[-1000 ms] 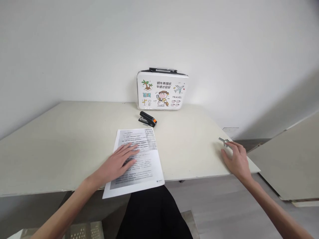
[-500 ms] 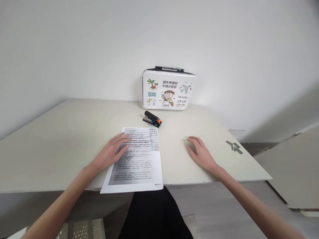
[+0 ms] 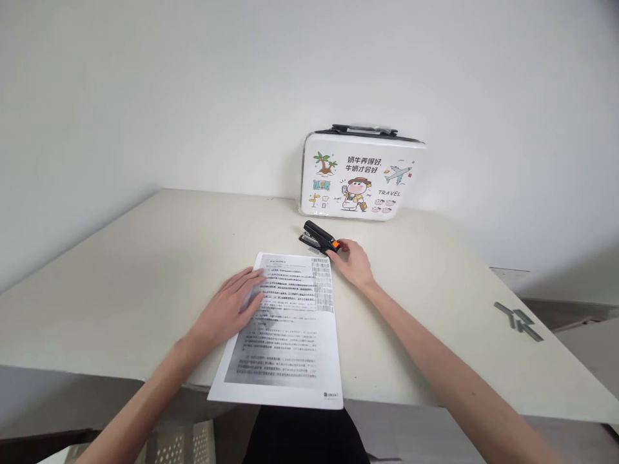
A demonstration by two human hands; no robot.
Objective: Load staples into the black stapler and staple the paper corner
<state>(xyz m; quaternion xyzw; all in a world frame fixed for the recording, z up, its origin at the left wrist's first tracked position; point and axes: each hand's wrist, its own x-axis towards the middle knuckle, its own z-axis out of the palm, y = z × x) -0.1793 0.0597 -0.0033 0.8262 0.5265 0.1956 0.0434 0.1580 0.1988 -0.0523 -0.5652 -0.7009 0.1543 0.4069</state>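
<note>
A printed sheet of paper (image 3: pixel 290 335) lies on the table, its lower edge jutting past the table's front. My left hand (image 3: pixel 232 309) rests flat on the sheet's left side, fingers stretched and thumb apart. Just beyond the sheet's top right corner is a black stapler (image 3: pixel 316 236) with an orange end, its jaws pointing away to the left. My right hand (image 3: pixel 354 263) has its thumb and fingers around the orange end of the stapler, which still stands on the table. A small grey staple strip (image 3: pixel 314 250) lies by the stapler's base.
A white case (image 3: pixel 333 190) with cartoon prints and a black handle stands at the back against the wall (image 3: pixel 217 96). Several grey staple strips (image 3: pixel 520 320) lie at the right of the cream table (image 3: pixel 159 277). Its front edge runs close to my body.
My right hand has moved forward and left from the bare table to the stapler and taken hold of its orange end. My left hand stays on the paper. The view has shifted slightly.
</note>
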